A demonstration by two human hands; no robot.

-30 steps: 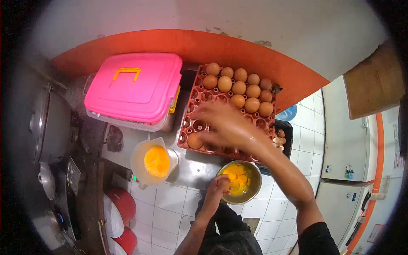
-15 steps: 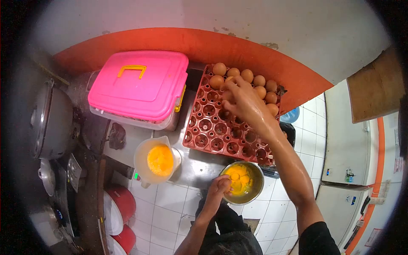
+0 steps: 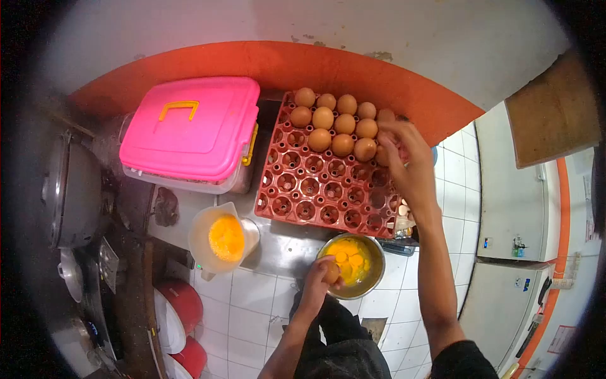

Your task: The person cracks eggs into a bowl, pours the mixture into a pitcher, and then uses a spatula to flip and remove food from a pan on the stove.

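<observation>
My left hand [image 3: 317, 284] is closed around a brown egg [image 3: 330, 273] at the left rim of a metal bowl [image 3: 377, 281]. Several raw yolks [image 3: 355, 259] lie in clear egg white inside that bowl. Over the right end of a red plastic egg tray [image 3: 297, 218], my right hand [image 3: 404, 146] reaches down among the brown eggs [image 3: 343, 144], thumb and fingers curved but apart. The eggs under its fingertips are partly hidden, and nothing shows in its grasp. The tray's back rows hold several eggs; its front cups are bare.
A translucent jug [image 3: 201, 235] of beaten egg stands left of the bowl. Behind it sits a pink-lidded box [image 3: 189, 136]. A lidded pot [image 3: 79, 189] is at the far left, with red tubs [image 3: 183, 303] below. Eggshells [image 3: 404, 210] lie beside the tray's right edge.
My right hand has moved right across the tray, from the middle eggs to the right-end ones. My left hand remains by the bowl, and its egg now shows more clearly. The view has shifted slightly.
</observation>
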